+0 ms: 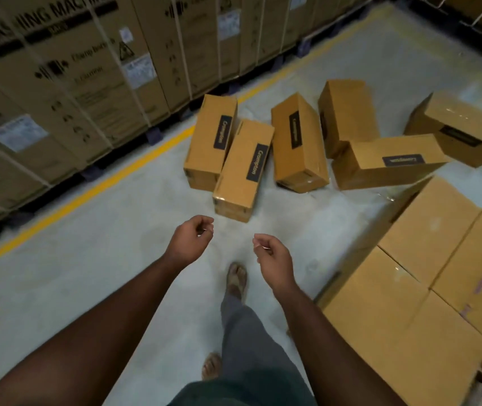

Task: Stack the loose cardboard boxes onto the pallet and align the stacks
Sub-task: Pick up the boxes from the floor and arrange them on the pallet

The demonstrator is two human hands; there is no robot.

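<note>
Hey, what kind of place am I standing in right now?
Most likely a warehouse: strapped washing machine cartons along a yellow floor line, and loose cardboard boxes on the concrete floor.

Dim indoor warehouse light, soft and even, falls from overhead with a slight greenish cast. Shadows under the loose boxes (292, 142) are faint. The pale floor (116, 230) shows mild sheen. Tall cartons (58, 68) at upper left are smeared by motion blur, and the wide-angle lens bends straight lines near the edges.
</note>
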